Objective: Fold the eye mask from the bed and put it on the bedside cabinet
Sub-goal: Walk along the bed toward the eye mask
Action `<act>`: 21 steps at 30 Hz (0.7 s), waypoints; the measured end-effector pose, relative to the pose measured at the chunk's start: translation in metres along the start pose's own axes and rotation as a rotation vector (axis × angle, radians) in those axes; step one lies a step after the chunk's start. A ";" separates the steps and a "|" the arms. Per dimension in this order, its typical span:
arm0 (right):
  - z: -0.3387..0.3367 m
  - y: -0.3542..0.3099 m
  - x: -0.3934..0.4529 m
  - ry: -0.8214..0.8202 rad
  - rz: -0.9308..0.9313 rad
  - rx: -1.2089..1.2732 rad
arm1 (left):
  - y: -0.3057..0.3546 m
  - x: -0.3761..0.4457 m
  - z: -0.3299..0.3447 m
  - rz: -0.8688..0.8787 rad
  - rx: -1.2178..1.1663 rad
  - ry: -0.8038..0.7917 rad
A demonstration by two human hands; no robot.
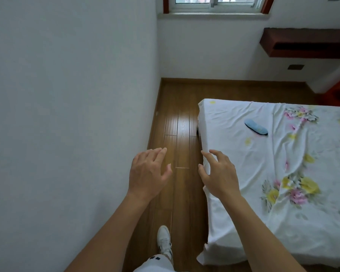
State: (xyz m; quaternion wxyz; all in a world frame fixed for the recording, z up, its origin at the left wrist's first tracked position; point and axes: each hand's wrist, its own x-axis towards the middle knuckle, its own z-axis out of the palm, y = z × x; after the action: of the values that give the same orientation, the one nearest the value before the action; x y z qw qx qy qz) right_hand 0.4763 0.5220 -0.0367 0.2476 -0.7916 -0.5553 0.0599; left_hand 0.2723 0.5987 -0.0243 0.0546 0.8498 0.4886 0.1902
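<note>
Floral bed [283, 173], unlabelled blue eye mask [256, 127]

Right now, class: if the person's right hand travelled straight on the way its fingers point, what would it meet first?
Probably the white floral bedsheet: the right hand hovers open at the bed's near edge, fingers aimed forward and slightly left. The blue eye mask lies further right, seemingly off that line; depth is unclear.

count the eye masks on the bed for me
1: a light blue eye mask lies flat on the bed sheet, toward the far left corner, beyond both hands. The bed's right part is out of view.
</note>
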 end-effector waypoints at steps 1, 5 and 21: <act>0.006 -0.005 0.021 -0.001 0.003 -0.005 | -0.008 0.020 0.003 0.002 -0.007 -0.002; 0.023 -0.023 0.100 0.016 0.021 -0.008 | -0.038 0.093 0.010 0.023 -0.027 0.007; 0.069 0.010 0.293 0.038 0.161 -0.039 | -0.078 0.312 0.080 0.137 -0.076 -0.033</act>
State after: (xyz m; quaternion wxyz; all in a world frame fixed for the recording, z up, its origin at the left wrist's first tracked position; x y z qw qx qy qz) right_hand 0.5695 0.8083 -0.0479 0.2370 -0.8394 -0.4861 0.0539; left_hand 0.3795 0.9123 -0.0351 0.0815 0.8815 0.4209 0.1979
